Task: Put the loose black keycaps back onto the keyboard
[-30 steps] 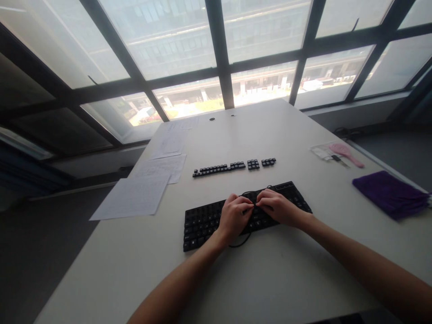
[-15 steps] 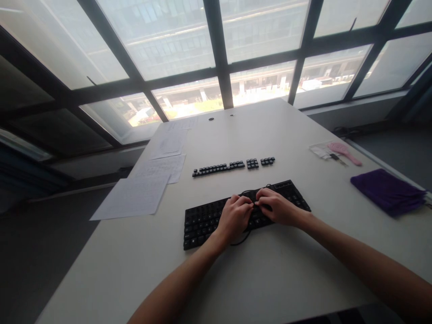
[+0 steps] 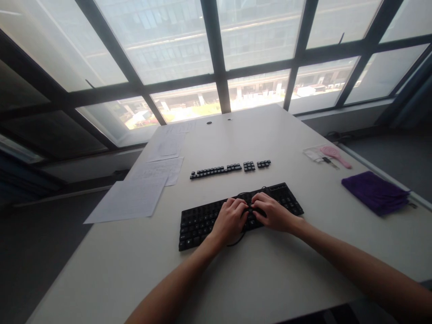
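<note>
A black keyboard (image 3: 199, 220) lies on the white table (image 3: 256, 274) in front of me. My left hand (image 3: 231, 220) and my right hand (image 3: 272, 211) rest on its middle, fingertips meeting over one spot. Both pinch something small and dark there; what it is I cannot tell. A thin black cable (image 3: 236, 243) loops out from under my left hand at the keyboard's near edge. Behind the keyboard a row of loose black keycaps (image 3: 229, 169) is lined up on the table.
Several paper sheets (image 3: 135, 193) lie at the left of the table. At the right are a folded purple cloth (image 3: 374, 192), a pink brush (image 3: 334, 155) and a small clear bag (image 3: 313, 154). Large windows stand behind the table's far edge.
My hands have stayed together on the keyboard's middle. The view has shifted slightly, so everything sits a little lower and to the left.
</note>
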A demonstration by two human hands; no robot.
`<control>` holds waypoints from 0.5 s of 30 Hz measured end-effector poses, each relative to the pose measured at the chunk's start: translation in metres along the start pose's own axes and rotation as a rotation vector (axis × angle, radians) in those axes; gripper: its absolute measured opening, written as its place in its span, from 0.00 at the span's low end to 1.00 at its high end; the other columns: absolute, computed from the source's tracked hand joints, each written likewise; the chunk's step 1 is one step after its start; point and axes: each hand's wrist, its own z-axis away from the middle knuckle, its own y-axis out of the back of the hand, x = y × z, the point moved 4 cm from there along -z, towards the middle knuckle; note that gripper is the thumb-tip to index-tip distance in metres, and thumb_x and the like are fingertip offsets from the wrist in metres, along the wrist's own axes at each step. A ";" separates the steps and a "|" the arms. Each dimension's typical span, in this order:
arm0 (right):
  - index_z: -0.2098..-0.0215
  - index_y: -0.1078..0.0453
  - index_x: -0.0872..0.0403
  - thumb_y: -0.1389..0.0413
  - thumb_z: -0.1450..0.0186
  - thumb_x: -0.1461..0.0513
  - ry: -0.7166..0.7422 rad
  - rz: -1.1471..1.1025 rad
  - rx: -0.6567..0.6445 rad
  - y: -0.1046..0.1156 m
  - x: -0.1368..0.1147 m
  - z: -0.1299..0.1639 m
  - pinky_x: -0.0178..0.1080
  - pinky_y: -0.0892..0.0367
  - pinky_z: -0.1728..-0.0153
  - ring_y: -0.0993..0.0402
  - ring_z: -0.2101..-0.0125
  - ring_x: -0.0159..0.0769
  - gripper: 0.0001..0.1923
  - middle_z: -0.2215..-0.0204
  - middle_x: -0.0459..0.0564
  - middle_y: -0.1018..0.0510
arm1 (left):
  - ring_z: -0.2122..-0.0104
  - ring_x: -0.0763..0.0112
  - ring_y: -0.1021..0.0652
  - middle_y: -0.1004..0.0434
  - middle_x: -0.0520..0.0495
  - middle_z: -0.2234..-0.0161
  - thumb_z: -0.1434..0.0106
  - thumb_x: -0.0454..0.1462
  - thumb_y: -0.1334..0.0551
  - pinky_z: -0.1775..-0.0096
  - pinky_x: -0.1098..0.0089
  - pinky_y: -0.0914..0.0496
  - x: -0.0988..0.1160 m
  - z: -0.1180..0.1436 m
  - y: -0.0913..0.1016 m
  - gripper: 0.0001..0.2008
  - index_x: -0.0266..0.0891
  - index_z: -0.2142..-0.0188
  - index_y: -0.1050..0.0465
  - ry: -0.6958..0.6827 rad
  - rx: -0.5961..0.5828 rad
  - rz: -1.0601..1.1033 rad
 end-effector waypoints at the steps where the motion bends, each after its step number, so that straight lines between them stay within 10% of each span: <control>1: 0.58 0.27 0.54 0.43 0.33 0.67 0.006 -0.011 -0.003 -0.002 -0.004 0.000 0.48 0.28 0.51 0.29 0.53 0.45 0.06 0.57 0.56 0.26 | 0.52 0.59 0.26 0.22 0.44 0.53 0.30 0.35 0.39 0.49 0.56 0.29 -0.002 0.002 0.002 0.06 0.41 0.56 0.25 0.000 0.001 0.011; 7: 0.52 0.25 0.53 0.44 0.32 0.67 -0.016 0.007 0.063 0.006 -0.002 -0.013 0.48 0.29 0.49 0.28 0.52 0.45 0.11 0.55 0.55 0.24 | 0.54 0.62 0.24 0.21 0.46 0.55 0.30 0.34 0.39 0.49 0.60 0.28 -0.015 -0.002 0.024 0.07 0.43 0.56 0.23 0.012 0.031 0.108; 15: 0.57 0.22 0.57 0.46 0.31 0.66 -0.270 0.415 0.071 0.034 0.089 -0.082 0.46 0.34 0.48 0.31 0.52 0.47 0.11 0.56 0.58 0.24 | 0.53 0.61 0.24 0.19 0.44 0.54 0.32 0.34 0.37 0.45 0.60 0.33 -0.066 -0.108 0.014 0.10 0.40 0.53 0.19 0.184 0.110 -0.062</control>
